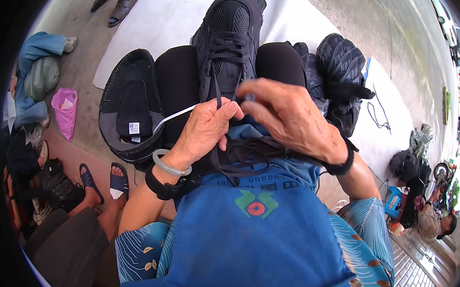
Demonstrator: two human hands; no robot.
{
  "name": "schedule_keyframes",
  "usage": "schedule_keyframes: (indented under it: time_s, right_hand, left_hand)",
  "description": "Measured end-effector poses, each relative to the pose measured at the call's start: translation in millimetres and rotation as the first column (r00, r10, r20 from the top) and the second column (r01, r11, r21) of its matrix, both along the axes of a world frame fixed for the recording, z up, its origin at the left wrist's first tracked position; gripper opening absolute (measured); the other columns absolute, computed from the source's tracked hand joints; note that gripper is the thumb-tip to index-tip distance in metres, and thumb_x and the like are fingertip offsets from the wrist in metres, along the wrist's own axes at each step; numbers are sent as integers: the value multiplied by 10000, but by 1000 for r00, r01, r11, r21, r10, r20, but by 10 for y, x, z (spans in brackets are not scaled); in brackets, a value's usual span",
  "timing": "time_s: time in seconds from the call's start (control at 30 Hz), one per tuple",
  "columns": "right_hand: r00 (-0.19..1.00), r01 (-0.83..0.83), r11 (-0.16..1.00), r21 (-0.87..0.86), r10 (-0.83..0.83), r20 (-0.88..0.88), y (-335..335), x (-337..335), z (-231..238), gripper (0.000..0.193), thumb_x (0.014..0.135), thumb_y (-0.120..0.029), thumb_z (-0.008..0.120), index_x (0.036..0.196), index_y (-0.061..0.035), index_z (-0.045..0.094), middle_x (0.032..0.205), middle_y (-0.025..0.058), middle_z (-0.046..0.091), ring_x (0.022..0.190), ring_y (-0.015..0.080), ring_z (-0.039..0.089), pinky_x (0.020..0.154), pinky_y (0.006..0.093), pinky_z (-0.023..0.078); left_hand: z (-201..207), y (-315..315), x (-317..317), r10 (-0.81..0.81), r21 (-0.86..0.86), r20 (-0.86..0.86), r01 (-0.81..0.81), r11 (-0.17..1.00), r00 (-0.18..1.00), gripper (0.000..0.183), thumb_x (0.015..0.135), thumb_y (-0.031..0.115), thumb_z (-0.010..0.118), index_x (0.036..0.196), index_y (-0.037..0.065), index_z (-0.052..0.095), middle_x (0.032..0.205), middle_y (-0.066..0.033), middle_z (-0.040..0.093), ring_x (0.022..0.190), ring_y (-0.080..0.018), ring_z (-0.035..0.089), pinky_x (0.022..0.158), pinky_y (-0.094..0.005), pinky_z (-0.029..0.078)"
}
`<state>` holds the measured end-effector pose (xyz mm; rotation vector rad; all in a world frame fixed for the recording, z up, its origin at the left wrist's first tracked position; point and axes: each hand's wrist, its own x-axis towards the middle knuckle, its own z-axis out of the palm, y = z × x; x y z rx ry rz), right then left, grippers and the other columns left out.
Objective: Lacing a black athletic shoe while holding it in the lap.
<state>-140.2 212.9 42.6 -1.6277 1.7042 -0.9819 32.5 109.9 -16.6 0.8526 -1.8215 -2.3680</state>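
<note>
A black lace-up shoe (228, 49) rests between my knees, toe pointing away from me. My left hand (205, 125) is closed at its opening, thumb and fingers pinching a black shoelace (217, 89) that runs up to the eyelets. A thin white strip or stick (180, 114) sticks out of the same hand toward the left; its other end is hidden. Close beside, my right hand (291, 116) hovers with curved fingers smeared by motion, so their grip is unclear. Loose lace (236, 161) lies looped on my blue apron (251, 237).
Left of my knee is a black shoe piece with a grey lining (133, 104). Several black shoes (339, 73) are bunched at my right on a white sheet (154, 22). A pink bag (66, 112) and other seated people are at left; another person (430, 223) is at far right.
</note>
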Motion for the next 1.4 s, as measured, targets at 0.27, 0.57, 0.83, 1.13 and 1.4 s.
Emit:
schedule_keyframes:
  time_s: [0.27,0.57,0.83,1.13,1.4]
  right_hand:
    - [843,68,988,-137,-130,-522,-156,-46,-317,462,836,-206,700,1246,-99,515,866,68,529,707,217,626,535,320,509]
    - [867,83,988,-129,-135,-479,-175,-31,-366,513,809,-88,667,1295,-83,501,873,99,523,683,258,613,535,342,516]
    - [863,33,993,-117,-87,-498,-213,-60,-435,549,760,-48,661,1278,-84,482,824,105,494,639,242,592,511,333,530]
    - [839,-7,997,-81,-38,-543,-226,-20,-397,622,739,-42,679,1320,-91,463,821,103,490,617,222,621,513,315,516]
    - [693,26,994,-110,-98,-715,-288,72,-404,641,734,-84,679,1346,-81,491,795,88,486,601,174,601,492,275,473]
  left_hand:
    - [76,89,6,243,370,231,-316,873,942,452,982,460,543,957,11,585,507,51,350,397,-45,329,374,-222,384]
    - [-54,21,-34,402,721,250,-447,529,881,447,1000,332,559,602,169,437,450,45,360,349,-90,341,352,-233,321]
    - [-102,-109,43,362,761,232,-400,510,903,569,1008,329,542,482,193,372,411,37,324,343,-106,354,345,-234,322]
    - [-153,-50,53,393,720,151,-373,585,907,495,1016,272,532,550,165,404,434,36,337,349,-94,340,354,-242,348]
    - [-159,-72,65,369,738,100,-318,595,924,435,1023,240,518,607,148,431,444,45,346,352,-81,331,358,-241,351]
